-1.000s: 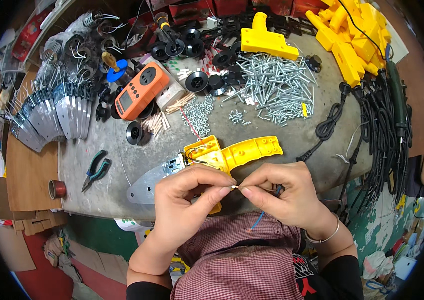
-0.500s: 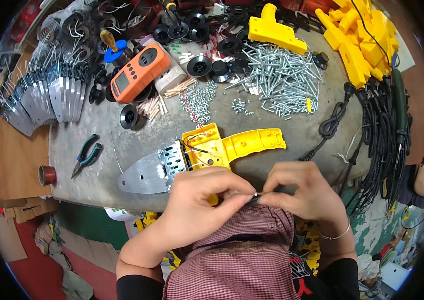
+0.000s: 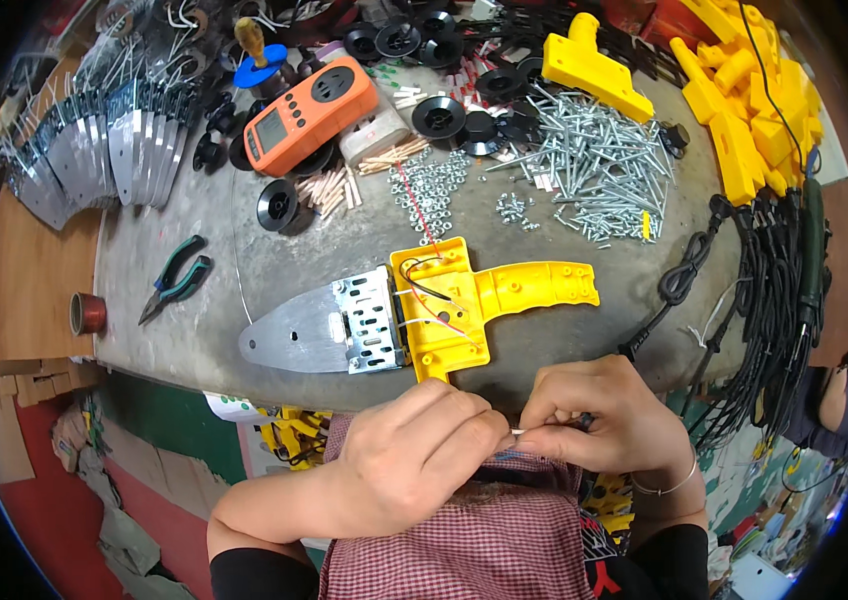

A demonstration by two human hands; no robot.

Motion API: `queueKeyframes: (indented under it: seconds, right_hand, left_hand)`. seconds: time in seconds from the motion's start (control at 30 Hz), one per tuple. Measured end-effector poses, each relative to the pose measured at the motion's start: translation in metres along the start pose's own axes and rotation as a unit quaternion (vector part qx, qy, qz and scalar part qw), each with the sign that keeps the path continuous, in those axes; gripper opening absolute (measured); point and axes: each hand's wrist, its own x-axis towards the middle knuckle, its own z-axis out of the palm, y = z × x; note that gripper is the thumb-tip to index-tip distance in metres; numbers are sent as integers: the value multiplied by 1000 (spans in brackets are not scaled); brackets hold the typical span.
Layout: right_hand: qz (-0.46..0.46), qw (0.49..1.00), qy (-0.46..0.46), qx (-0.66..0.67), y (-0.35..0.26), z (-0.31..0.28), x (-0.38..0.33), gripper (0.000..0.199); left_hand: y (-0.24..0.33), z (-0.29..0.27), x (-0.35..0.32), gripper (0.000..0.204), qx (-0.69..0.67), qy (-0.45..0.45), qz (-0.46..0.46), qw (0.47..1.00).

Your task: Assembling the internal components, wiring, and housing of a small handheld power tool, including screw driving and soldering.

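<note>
Low in front of my apron, by the table's near edge, my left hand (image 3: 424, 455) and my right hand (image 3: 599, 415) meet. Both are closed in a pinch. A thin whitish piece (image 3: 517, 432) shows between their fingertips; its kind is too small to tell, and the left fingers hide part of it. Just beyond lies an opened yellow housing half (image 3: 536, 288) with a pistol-like handle. Red, black and white wires (image 3: 428, 288) run inside it. A flat grey heating plate (image 3: 294, 338) with a slotted metal bracket (image 3: 369, 320) joins its left side.
Pliers (image 3: 179, 280) lie at the left. Farther back are an orange meter (image 3: 309, 115), nuts (image 3: 429, 190), a heap of screws (image 3: 594, 155) and black round caps (image 3: 439, 118). Yellow housings (image 3: 754, 110) and black cords (image 3: 764, 270) fill the right; metal plates (image 3: 129, 150) stand far left.
My hands have come lower and closer to my body, off the yellow housing, which shows more fully. My left hand has turned its back upward. The view has shifted slightly.
</note>
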Motion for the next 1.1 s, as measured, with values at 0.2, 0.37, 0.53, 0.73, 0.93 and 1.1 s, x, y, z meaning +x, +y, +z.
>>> queueKeyframes:
  seconds: [0.2,0.37,0.53,0.73,0.93,1.1]
  right_hand:
    - [-54,997,40,37,9,-2,-1,13]
    - [83,973,145,158,-4,10,18,9]
    - [10,964,206,168,5,21,36,7]
    - [75,961,183,193,-2,23,54,9]
    - [78,976,156,133,-2,25,59,10]
    - [81,979,186,34,-8,26,62,6]
  left_hand:
    - [-13,-12,-2,29,58,64,-5,996]
    - [-43,-6,9,34,130,96,-7,987]
    - [-58,-4,10,26,92,92,3,992]
    - [-65,-3,10,13,-32,137,-56,988]
    - [-64,-4,9,12,-81,149,-104,980]
    - [-66,-5,8,14,-79,157,-88,981]
